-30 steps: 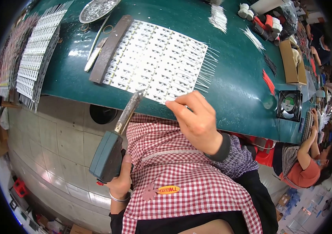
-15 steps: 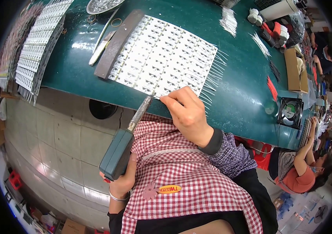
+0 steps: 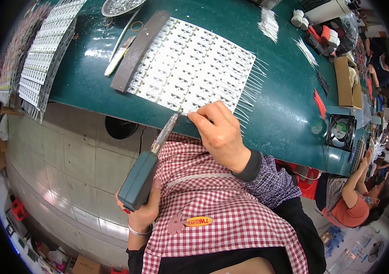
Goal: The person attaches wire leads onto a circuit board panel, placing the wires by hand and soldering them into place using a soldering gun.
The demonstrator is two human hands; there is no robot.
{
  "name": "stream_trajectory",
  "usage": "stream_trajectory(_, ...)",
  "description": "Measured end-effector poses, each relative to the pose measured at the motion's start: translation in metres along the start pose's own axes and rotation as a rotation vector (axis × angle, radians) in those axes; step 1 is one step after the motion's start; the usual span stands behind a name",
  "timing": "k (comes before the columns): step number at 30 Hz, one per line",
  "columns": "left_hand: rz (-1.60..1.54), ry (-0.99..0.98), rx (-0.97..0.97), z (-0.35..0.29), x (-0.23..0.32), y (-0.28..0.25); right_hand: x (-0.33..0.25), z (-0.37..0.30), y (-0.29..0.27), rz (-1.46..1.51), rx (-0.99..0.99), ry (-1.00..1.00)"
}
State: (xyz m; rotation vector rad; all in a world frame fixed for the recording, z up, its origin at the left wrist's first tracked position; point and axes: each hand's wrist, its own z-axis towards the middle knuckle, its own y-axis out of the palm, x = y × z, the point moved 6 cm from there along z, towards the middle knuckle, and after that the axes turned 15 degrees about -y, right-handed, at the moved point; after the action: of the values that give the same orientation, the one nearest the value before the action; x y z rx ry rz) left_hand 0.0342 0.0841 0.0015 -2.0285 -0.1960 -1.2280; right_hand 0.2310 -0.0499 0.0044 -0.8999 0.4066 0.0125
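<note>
In my left hand [image 3: 143, 208] is a dark green soldering gun [image 3: 137, 180], its metal barrel angled up and away. The gun's tip meets the near edge of a white panel of small circuit boards [image 3: 190, 64]. My right hand [image 3: 222, 132] is pinched just right of the tip, thumb and forefinger closed on what looks like a thin white wire, mostly hidden by the fingers. Several white wires [image 3: 247, 98] stick out past the panel's right edge. Along its left edge lies a dark flat bar [image 3: 140, 50].
Tweezers [image 3: 119, 59] and a metal dish [image 3: 121, 6] lie left of the bar. Stacked board panels [image 3: 50, 50] stand far left. To the right are wire bundles [image 3: 268, 25], red wires [image 3: 319, 104], a cardboard box [image 3: 346, 84] and a small fan [image 3: 341, 131]. A co-worker [image 3: 352, 201] sits at right.
The soldering gun's body has shifted very slightly right, with its tip still at the panel's near edge. My right hand keeps its pinch in place. The co-worker's hands have moved a little.
</note>
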Motion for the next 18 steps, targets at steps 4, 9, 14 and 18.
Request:
stream_trajectory(4,-0.139,-0.044,0.03,-0.011,-0.018,-0.002,-0.001,0.001,-0.001,0.006,0.003,0.004)
stream_trajectory(9,-0.125,-0.024,-0.002,-0.007,-0.017,-0.001,-0.001,0.0,-0.002,-0.006,-0.006,0.014)
stream_trajectory(14,-0.14,-0.036,0.018,-0.004,-0.013,-0.003,-0.006,0.002,-0.015,0.001,-0.042,0.021)
stream_trajectory(18,-0.149,0.005,0.019,-0.003,-0.007,-0.004,-0.011,0.011,-0.03,0.009,-0.006,0.033)
